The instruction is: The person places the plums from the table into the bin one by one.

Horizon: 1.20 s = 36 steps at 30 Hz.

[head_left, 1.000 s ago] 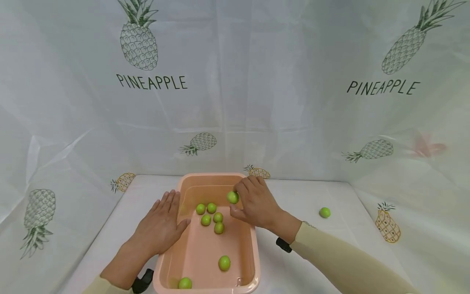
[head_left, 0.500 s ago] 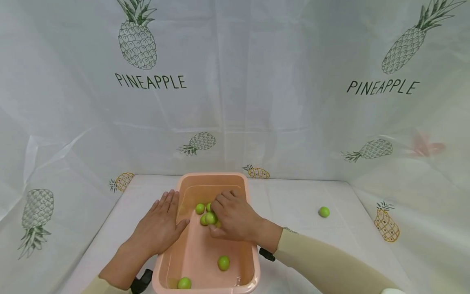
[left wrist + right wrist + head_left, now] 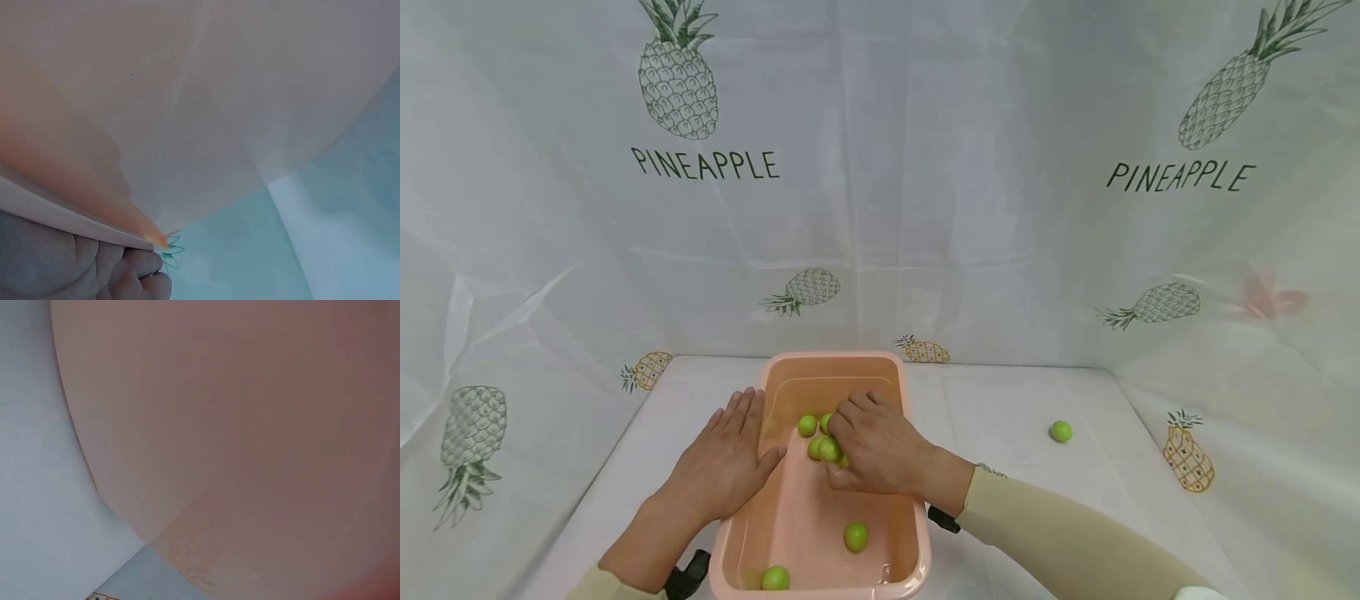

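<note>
A peach-pink plastic bin (image 3: 829, 360) with rounded corners stands lengthwise before me, several small round green lime-like fruits on its floor. My right hand (image 3: 880, 446) reaches down inside, fingers and thumb curled about one green fruit (image 3: 830, 449) close by a small cluster of others, partly hiding some. My left hand (image 3: 726, 458) lies flat along the bin's left rim, fingers straight, thumb over the edge; in the left wrist view its palm and fingers (image 3: 147, 269) lie against the outside of the rim. Blurred pink fills most of the right wrist view.
One loose green fruit (image 3: 1061, 432) lies on the white table (image 3: 1000, 408), right of the bin. Inside the bin, single fruits lie near the front right (image 3: 856, 537) and the front left corner (image 3: 776, 577). A pineapple-print sheet (image 3: 940, 208) hangs behind and at both sides.
The right hand has carried its green fruit from the bin's right rim left and down to the cluster on the floor, and stays there. The left hand keeps its place.
</note>
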Each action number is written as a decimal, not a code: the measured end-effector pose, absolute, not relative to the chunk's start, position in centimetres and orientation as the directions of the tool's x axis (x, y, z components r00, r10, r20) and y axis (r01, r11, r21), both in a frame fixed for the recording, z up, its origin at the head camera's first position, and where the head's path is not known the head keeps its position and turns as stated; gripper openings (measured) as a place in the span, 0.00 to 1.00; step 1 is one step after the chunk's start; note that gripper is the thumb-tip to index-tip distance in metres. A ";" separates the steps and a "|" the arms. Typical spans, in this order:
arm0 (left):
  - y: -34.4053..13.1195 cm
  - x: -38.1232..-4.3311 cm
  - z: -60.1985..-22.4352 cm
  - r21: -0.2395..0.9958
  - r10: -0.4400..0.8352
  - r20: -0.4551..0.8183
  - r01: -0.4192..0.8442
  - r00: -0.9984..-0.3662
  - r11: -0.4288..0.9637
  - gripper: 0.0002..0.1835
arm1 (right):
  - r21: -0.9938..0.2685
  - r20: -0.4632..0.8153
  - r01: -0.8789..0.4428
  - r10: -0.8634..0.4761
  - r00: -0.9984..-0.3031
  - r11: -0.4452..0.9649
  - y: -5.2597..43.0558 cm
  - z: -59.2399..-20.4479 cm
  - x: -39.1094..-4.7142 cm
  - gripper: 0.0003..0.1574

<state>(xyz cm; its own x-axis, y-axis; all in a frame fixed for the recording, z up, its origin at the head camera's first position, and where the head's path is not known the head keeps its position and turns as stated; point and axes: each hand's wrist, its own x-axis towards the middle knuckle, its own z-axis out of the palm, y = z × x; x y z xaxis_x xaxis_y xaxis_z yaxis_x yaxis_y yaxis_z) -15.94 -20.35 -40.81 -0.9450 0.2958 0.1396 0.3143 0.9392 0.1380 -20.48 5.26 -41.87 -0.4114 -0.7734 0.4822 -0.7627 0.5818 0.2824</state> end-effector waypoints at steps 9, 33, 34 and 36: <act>-20.2 -16.0 -40.5 0.143 0.297 0.144 0.317 -0.944 0.938 0.46 | 0.280 0.477 -0.758 -0.771 -0.423 0.589 5.4 -41.7 -20.5 0.16; -20.1 -16.0 -40.6 0.172 0.295 0.127 0.314 -0.947 0.934 0.46 | 0.255 0.608 -0.665 -0.651 -0.454 0.702 9.3 -41.0 -22.2 0.08; -20.1 -15.9 -40.6 0.174 0.294 0.126 0.313 -0.947 0.934 0.46 | 0.257 0.619 -0.655 -0.641 -0.454 0.711 9.7 -41.0 -22.4 0.08; -20.1 -15.9 -40.7 0.174 0.294 0.124 0.313 -0.948 0.934 0.46 | 0.252 0.638 -0.631 -0.616 -0.462 0.734 10.9 -41.0 -22.8 0.09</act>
